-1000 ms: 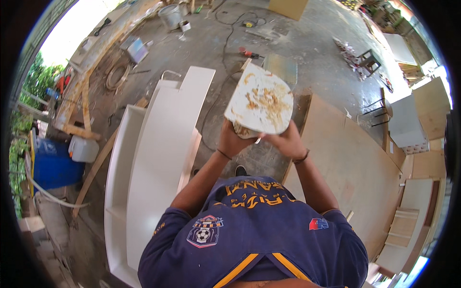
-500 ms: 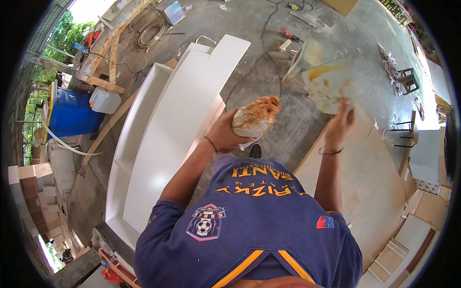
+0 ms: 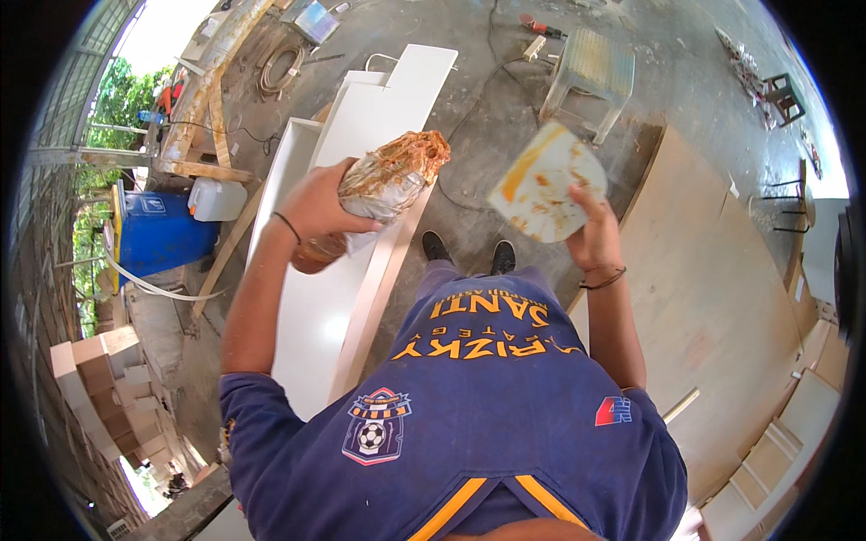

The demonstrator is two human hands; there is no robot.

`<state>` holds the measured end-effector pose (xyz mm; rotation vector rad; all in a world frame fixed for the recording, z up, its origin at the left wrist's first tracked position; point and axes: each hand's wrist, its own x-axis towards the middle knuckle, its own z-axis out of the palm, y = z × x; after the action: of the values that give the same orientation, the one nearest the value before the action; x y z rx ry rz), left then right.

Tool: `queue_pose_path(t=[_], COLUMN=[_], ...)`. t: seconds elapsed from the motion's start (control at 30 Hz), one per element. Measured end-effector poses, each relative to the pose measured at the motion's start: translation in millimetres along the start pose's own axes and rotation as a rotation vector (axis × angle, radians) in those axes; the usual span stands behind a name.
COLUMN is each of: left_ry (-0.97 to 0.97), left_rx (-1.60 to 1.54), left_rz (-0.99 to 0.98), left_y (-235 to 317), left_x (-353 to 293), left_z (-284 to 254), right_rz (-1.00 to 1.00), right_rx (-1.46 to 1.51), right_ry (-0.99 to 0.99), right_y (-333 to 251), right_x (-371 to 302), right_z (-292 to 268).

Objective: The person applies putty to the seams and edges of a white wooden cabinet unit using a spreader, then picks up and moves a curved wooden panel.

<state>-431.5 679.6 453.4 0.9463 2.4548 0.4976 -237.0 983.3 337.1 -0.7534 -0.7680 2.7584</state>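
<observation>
My left hand (image 3: 317,209) is wrapped round a silvery, can-like container (image 3: 383,189), its upper end crusted with orange-brown paste. It is held tilted above a long white panel (image 3: 397,99), part of a white cabinet-like piece on my left. My right hand (image 3: 594,233) pinches the edge of a thin white plate (image 3: 547,185) with a rounded side and orange smears across its face. The plate is in the air over the floor, apart from the container. What is inside the container cannot be seen.
A large plywood sheet (image 3: 704,298) lies on my right. Beyond the plate stands a translucent stool (image 3: 595,68), with a red power tool (image 3: 538,25) and cable nearby. At the left are a blue bin (image 3: 167,236), a white jug (image 3: 218,200) and a coiled hose (image 3: 281,70).
My left hand has moved left with the container, now over the white panel. My right hand has brought the plate left, nearer the middle. The view has shifted, showing both my shoes.
</observation>
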Motion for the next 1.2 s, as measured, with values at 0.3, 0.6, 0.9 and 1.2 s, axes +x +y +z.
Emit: queue_pose_path(t=[0.3, 0.6, 0.9, 1.2], left_ry=[-0.279, -0.393, -0.402, -0.368], left_rx=[0.588, 0.725, 0.661, 0.667], left_rz=[-0.06, -0.016, 0.03, 0.015], left_y=[70.4, 93.4, 101.9, 97.5], left_x=[33.5, 51.5, 53.8, 45.3], left_z=[-57.9, -66.3, -68.2, -70.7], right_rz=[0.174, 0.199, 0.158, 0.123], right_rx=[-0.152, -0.218, -0.332, -0.431], right_ry=[-0.217, -0.298, -0.34, -0.339], right_y=[33.6, 38.2, 34.9, 32.3], right_x=[-10.0, -8.4, -14.7, -21.1], right_z=[16.8, 17.6, 27.1, 33.2])
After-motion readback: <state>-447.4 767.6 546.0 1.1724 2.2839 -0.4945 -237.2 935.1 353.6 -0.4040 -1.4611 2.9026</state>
